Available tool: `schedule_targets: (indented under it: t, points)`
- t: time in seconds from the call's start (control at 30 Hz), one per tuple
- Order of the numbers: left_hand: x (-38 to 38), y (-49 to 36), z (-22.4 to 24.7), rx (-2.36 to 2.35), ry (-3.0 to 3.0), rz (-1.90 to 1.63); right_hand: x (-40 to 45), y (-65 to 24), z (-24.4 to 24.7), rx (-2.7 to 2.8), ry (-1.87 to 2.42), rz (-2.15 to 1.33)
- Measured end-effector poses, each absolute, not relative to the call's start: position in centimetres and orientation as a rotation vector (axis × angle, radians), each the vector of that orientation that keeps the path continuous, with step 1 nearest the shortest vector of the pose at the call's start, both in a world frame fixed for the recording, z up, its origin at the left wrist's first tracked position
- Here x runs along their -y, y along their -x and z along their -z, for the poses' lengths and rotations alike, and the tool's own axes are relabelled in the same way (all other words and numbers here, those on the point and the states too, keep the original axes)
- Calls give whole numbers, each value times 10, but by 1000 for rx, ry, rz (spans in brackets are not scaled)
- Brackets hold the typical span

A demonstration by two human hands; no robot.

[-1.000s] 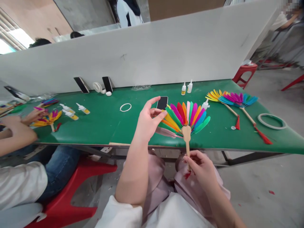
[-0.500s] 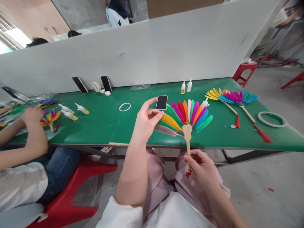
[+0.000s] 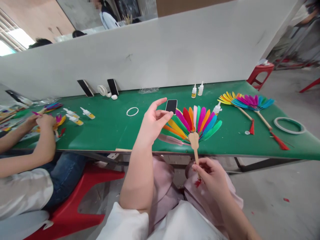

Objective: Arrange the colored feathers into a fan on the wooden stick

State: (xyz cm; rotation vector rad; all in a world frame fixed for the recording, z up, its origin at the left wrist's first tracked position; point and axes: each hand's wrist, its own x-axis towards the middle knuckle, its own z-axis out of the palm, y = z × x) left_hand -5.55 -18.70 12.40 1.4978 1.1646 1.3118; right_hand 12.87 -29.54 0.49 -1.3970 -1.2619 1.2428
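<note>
A multicoloured feather fan (image 3: 193, 140) with a wooden handle is held over the table's front edge. My right hand (image 3: 208, 171) is closed round the lower handle, fingers and thumb gripping it, and a red tassel shows just below. Its feathers spread in green, yellow, pink, red, orange, purple and blue. My left hand (image 3: 156, 121) is raised beside the leftmost feathers, thumb and forefinger apart, with nothing visible between them. Behind that hand a phone (image 3: 171, 106) lies on the green table (image 3: 107, 130).
Two feather fans (image 3: 250, 102) with red tassels lie at the right, near a large white ring (image 3: 289, 126). Glue bottles (image 3: 194, 91) stand at the back. A small white ring (image 3: 132, 111) lies left of centre. A co-worker's hands (image 3: 45, 121) handle feathers at the left.
My left hand has let go of the yellow-orange feather; thumb and forefinger have parted. The fan has tilted slightly to the left. The co-worker's hands have moved.
</note>
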Motion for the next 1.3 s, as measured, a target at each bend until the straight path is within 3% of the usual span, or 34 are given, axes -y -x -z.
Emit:
schedule_targets:
  t: [0.77,1.07,1.13,1.3]
  points:
    - [188,54,-115,-1155,-1460,-1369,295,-129,-7,1227,1381,-1261]
    - [233,44,-91,-1438,-1366,-1933,296,-137,5,1390,1474,-651]
    - [252,32,-74,-1480,-1314,-1859,295,-135,4,1437,1457,-551]
    - [279,-4,-40,-1266,-1340,-1272,292,-127,-5,1604,1404,-343]
